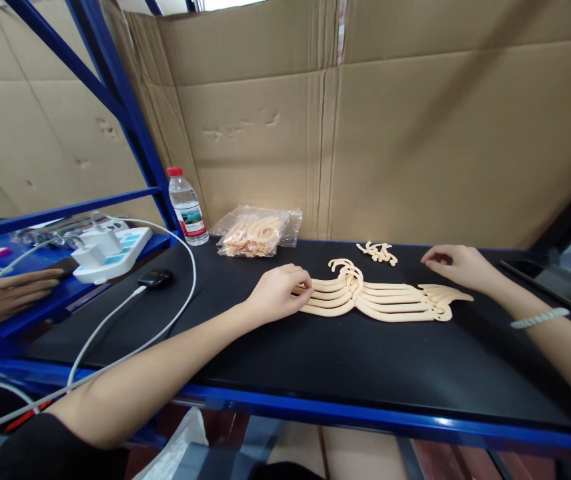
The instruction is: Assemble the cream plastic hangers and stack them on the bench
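A flat assembly of pale curved strips [390, 301] lies across the black tabletop, with curled pieces rising at its middle and a wing-like fan at its right end. My left hand [281, 292] is at the left end of the strips, its fingers curled and closed over that end; what they pinch is hidden. My right hand [458, 265] is held above the table, to the right of and behind the fan, thumb and fingers curved with a gap between them and nothing visible inside. A small pile of short pale pieces [378, 253] lies behind the assembly.
Behind my left hand are a clear bag of pale pieces [255, 231] and a water bottle [188, 208]. A white power strip [113, 257], a black device [155, 279] and a looping cable are at left. A tablet [555, 287] lies at right. Another person's hand [13, 297] shows far left.
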{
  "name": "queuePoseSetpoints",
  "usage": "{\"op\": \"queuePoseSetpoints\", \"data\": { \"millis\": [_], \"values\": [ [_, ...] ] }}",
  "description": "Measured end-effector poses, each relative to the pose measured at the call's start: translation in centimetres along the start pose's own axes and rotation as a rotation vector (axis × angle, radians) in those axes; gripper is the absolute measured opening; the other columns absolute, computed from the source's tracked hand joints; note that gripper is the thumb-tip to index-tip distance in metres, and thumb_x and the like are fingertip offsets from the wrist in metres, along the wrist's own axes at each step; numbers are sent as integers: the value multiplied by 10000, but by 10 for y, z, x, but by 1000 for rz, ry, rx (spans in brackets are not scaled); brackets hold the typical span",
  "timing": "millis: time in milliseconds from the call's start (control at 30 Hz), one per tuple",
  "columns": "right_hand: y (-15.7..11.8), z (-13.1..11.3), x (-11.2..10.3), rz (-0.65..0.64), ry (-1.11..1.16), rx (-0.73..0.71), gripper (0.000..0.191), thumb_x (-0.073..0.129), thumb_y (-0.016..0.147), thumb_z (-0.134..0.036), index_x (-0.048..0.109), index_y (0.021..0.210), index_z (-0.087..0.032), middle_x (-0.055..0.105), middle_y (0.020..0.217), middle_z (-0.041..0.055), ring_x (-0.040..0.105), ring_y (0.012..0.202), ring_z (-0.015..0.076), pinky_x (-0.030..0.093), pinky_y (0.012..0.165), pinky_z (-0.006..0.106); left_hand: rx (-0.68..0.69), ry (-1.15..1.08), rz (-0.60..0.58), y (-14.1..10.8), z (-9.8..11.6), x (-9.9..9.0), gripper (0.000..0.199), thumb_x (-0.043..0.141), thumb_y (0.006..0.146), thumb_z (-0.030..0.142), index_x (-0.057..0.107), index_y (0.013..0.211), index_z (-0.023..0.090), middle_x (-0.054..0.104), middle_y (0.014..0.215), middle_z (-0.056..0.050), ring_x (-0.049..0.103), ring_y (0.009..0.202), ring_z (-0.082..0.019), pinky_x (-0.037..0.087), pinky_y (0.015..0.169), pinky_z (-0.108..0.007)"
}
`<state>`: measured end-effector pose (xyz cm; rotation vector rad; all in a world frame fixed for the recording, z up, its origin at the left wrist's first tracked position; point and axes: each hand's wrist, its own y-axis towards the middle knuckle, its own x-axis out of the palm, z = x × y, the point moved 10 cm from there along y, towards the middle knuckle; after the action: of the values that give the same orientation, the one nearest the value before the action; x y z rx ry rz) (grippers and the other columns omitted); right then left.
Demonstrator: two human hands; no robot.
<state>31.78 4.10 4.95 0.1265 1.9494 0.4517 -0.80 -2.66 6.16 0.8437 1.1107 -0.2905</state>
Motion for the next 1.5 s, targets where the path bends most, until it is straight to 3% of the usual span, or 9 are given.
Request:
{"op": "queuePoseSetpoints", "data": {
  "millis": [167,300,467,567,733,933,1200,1500],
  "values": [
    [-4,-1,8,-58,14,-17,293,511,705,-426,701,752,-208,689,677,50,604,612,213,463,607,350,12,-21,-39,0,1,2,116,536,883,275,611,913,192,658,870,-49,601,841,-202,492,753,-315],
    [-14,-11,8,-79,39,-18,320,504,731,-465,698,780,-215,702,710,60,636,652,233,507,651,379,67,-46,-103,-2,7,7,279,491,935,379,572,1102,170,639,1080,-105,586,1009,-241,497,887,-380],
    [-30,-57,10,-53,55,-100,415,461,830,-513,699,953,-196,730,1026,107,671,954,288,527,863,449,124,-39,-159,-7,20,18,482,426,963,431,470,1323,113,534,1346,-187,485,1269,-280,411,1069,-423],
    [-41,-92,21,-83,20,-175,517,419,887,-525,671,1111,-134,693,1144,161,640,1076,314,533,899,463,114,6,-219,-9,26,29,550,368,978,452,392,1412,115,449,1466,-190,387,1378,-298,304,1146,-484],
    [-62,-128,40,-107,-48,-283,643,363,947,-567,548,1334,-89,562,1359,210,524,1262,348,431,1048,530,64,96,-373,-13,31,47,716,340,959,569,248,1500,109,253,1577,-197,202,1468,-333,125,1174,-576],
    [-70,-123,61,-183,-165,-298,854,287,924,-671,355,1479,-25,336,1518,229,305,1410,370,315,1134,541,64,110,-391,-13,30,52,795,315,944,619,192,1518,84,166,1592,-202,107,1485,-335,55,1173,-575],
    [-72,-116,82,-316,-246,-233,946,235,893,-730,328,1484,3,295,1534,221,266,1425,353,257,1165,517,47,73,-443,-15,26,59,828,298,929,657,180,1525,95,183,1588,-211,140,1477,-353,134,1162,-557],
    [-66,-116,82,-307,-240,-247,965,230,884,-741,356,1467,18,325,1516,234,294,1414,360,268,1159,523,49,96,-467,-12,23,62,840,319,929,647,163,1528,79,174,1588,-213,151,1471,-372,150,1158,-569]
  ]
}}
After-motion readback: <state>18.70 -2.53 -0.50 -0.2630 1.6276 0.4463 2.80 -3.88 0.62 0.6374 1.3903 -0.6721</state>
